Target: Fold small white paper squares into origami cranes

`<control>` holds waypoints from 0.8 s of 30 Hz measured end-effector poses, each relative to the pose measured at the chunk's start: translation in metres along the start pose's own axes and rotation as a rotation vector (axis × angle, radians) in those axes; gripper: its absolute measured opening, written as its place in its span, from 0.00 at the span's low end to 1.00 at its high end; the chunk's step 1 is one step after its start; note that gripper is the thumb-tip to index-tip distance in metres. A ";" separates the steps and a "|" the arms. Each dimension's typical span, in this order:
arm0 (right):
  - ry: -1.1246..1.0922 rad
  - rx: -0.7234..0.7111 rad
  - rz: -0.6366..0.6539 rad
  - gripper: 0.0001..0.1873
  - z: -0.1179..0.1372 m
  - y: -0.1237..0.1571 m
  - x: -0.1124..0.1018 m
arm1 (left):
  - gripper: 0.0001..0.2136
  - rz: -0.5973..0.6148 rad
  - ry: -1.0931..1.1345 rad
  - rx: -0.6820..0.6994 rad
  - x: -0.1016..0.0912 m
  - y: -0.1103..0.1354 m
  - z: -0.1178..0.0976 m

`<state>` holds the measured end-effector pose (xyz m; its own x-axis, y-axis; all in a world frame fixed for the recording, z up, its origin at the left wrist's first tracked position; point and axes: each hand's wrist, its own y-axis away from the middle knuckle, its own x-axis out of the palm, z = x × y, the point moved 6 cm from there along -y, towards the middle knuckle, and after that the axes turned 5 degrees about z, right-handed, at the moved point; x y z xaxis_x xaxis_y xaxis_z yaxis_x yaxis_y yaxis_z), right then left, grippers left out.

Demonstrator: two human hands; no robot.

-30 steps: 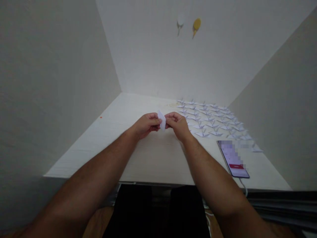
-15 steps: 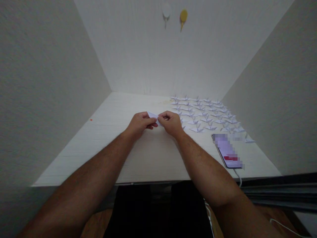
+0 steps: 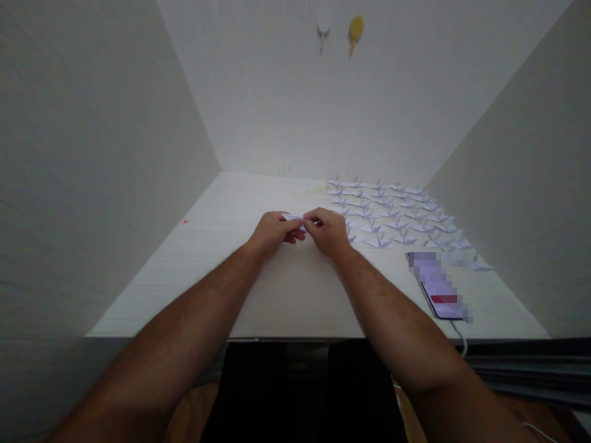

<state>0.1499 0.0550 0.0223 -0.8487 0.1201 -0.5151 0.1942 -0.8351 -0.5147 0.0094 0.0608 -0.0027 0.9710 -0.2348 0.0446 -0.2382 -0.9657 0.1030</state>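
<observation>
— How far along were we?
— Rows of paper birds (image 3: 378, 242) stood on the right of the worktop (image 3: 295, 295), finished, as we judged; the folded paper (image 3: 292, 217) between our hands showed no neck or spread wings, so we took that one as unfinished
— How did we hold it?
— Over the worktop, left of the birds. Our left hand (image 3: 272, 232) pinched it between thumb and fingers, and our right hand (image 3: 327, 229) pinched its right end
— And the counts?
— One paper held, one phone (image 3: 446, 307), one white hook (image 3: 324, 27), one yellow hook (image 3: 356, 27). Of birds we made out roughly thirty; the far ones overlapped too much for certainty
</observation>
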 end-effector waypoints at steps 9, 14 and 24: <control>0.081 -0.041 -0.011 0.07 0.004 0.003 -0.001 | 0.07 -0.035 -0.007 0.003 0.001 -0.001 0.003; 0.126 -0.090 -0.021 0.07 0.005 0.003 -0.001 | 0.07 -0.027 0.034 -0.017 0.002 -0.001 0.005; 0.122 -0.166 -0.061 0.08 0.008 0.003 -0.002 | 0.07 -0.009 0.134 -0.021 0.002 -0.001 0.003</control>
<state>0.1483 0.0480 0.0276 -0.7974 0.2401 -0.5537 0.2314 -0.7257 -0.6479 0.0114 0.0610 -0.0058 0.9622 -0.2081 0.1754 -0.2315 -0.9648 0.1250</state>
